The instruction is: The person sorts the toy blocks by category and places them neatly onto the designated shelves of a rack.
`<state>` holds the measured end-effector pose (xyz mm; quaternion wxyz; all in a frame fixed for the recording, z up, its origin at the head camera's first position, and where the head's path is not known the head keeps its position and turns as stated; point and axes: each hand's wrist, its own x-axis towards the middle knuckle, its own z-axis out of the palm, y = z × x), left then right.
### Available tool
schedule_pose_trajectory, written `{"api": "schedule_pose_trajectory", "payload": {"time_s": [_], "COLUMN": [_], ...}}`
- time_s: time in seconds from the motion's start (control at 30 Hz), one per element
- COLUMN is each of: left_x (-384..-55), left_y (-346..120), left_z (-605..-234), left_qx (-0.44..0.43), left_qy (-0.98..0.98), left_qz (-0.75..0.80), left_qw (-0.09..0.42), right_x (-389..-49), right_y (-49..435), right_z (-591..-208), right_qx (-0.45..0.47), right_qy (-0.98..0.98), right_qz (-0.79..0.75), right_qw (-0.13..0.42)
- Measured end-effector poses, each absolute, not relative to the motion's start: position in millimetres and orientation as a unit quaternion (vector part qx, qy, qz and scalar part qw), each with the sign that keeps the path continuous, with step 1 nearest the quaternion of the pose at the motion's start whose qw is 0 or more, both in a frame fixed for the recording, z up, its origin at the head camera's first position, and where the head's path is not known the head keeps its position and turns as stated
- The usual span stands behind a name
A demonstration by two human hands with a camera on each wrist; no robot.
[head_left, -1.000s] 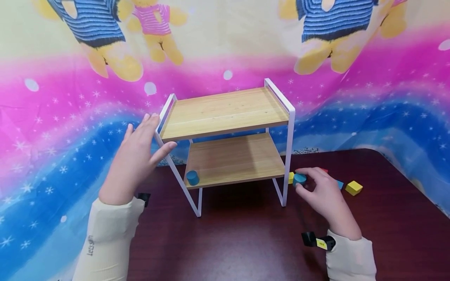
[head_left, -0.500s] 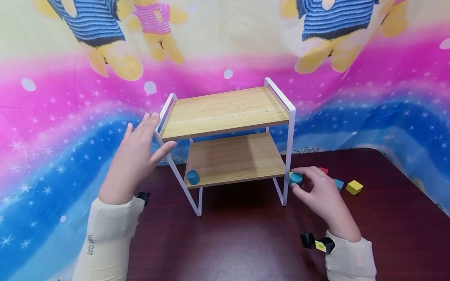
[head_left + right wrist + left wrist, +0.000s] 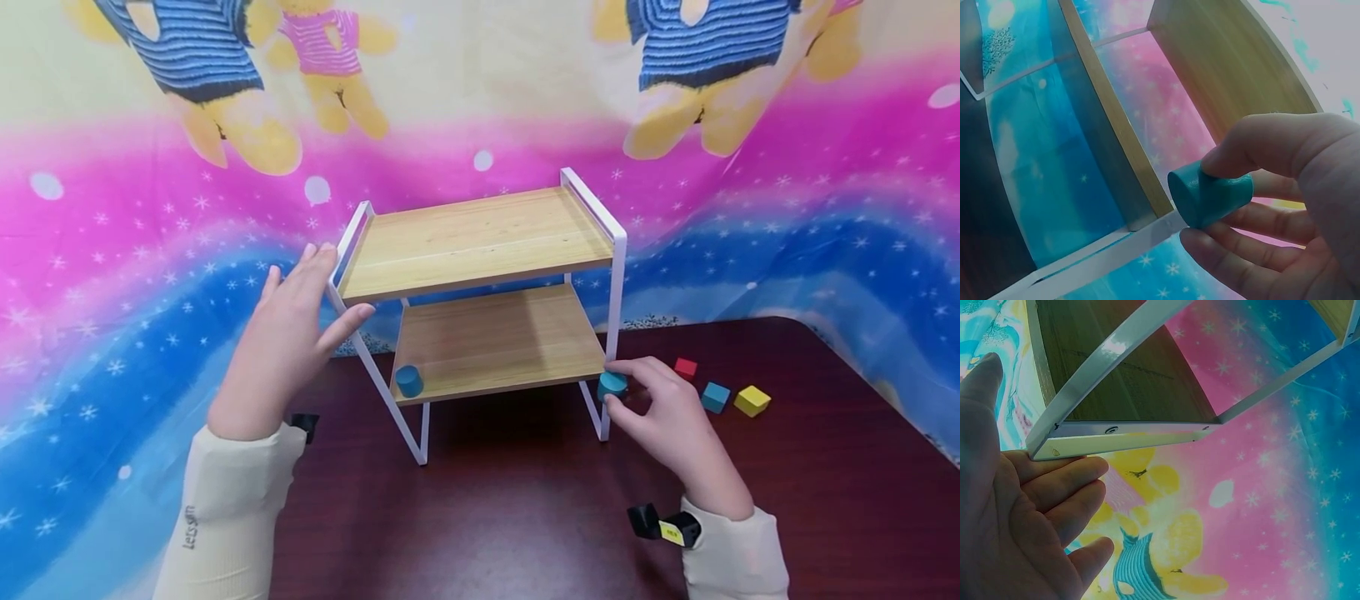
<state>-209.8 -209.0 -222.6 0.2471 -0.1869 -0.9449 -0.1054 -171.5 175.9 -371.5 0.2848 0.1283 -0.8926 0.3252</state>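
Observation:
A two-tier shelf (image 3: 487, 237) with wooden boards and white metal sides stands on the dark table. My right hand (image 3: 671, 421) pinches a teal cylinder block (image 3: 611, 385) between thumb and fingers, beside the shelf's right front leg. The right wrist view has this cylinder block (image 3: 1213, 195) close to the edge of the lower board (image 3: 1129, 147). Another teal cylinder block (image 3: 409, 381) sits at the lower board's front left corner. My left hand (image 3: 285, 346) has its fingers straight, right at the upper left side of the white frame (image 3: 1116, 350).
To the right of the shelf lie a red block (image 3: 686, 368), a blue block (image 3: 716, 397) and a yellow block (image 3: 752, 401). A printed curtain with bears (image 3: 480, 100) hangs close behind the table (image 3: 487, 517).
My right hand has moved left with the cylinder block, from beyond the shelf's right leg to right at it. A yellow block near that leg is now hidden. The left hand stays put.

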Motion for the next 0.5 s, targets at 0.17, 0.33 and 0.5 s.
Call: {"api": "schedule_pose_trajectory", "payload": {"time_s": [0.17, 0.33, 0.5], "left_x": [-210.5, -210.8, -210.1], "left_y": [-209.5, -210.0, -209.4], "left_z": [-223.4, -223.3, -223.0], "left_qx": [-0.191, -0.189, -0.19], "left_qy": [-0.943, -0.944, -0.945], "left_qz": [-0.106, -0.103, -0.105], "left_qw": [0.251, 0.249, 0.246], "right_x": [-171.2, -171.3, -171.7], "right_y": [172.2, 168.9, 166.6], "right_z": [-371.9, -372.7, -373.4], "right_qx": [0.136, 0.136, 0.136], "right_qy": [-0.888, -0.886, -0.884], "right_qz": [0.33, 0.334, 0.333], "right_qw": [0.291, 0.291, 0.297]}}
